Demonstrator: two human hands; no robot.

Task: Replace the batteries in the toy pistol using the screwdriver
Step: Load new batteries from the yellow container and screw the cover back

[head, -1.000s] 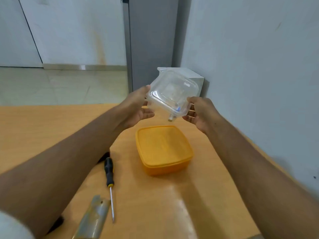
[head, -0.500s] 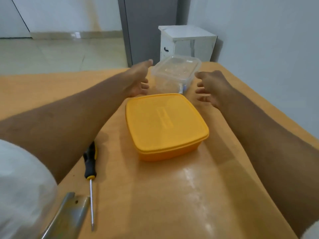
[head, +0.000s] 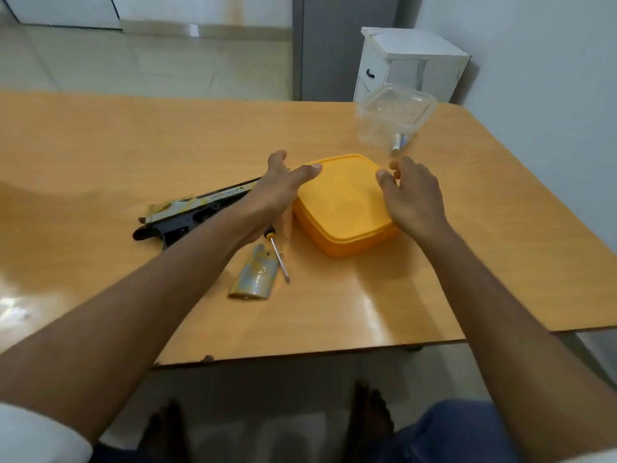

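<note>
A yellow lidded box (head: 340,208) sits in the middle of the wooden table (head: 133,145). My left hand (head: 283,182) hovers at its left edge with fingers spread, holding nothing. My right hand (head: 410,195) hovers over its right side, fingers loosely bent, empty. The toy pistol (head: 190,212) lies to the left, partly under my left forearm. Its detached cover (head: 255,277) and the screwdriver (head: 278,255) lie in front of the box. A clear plastic container (head: 394,115) stands at the far right with a battery (head: 399,143) inside.
A white cabinet (head: 414,65) stands behind the table's far right corner, next to a grey pillar (head: 330,45). The wall runs along the right. The table's near edge is close to my legs.
Both hands let go of the clear container, which now stands at the far right, and drew back to the yellow box. The camera pulled back, showing the pistol.
</note>
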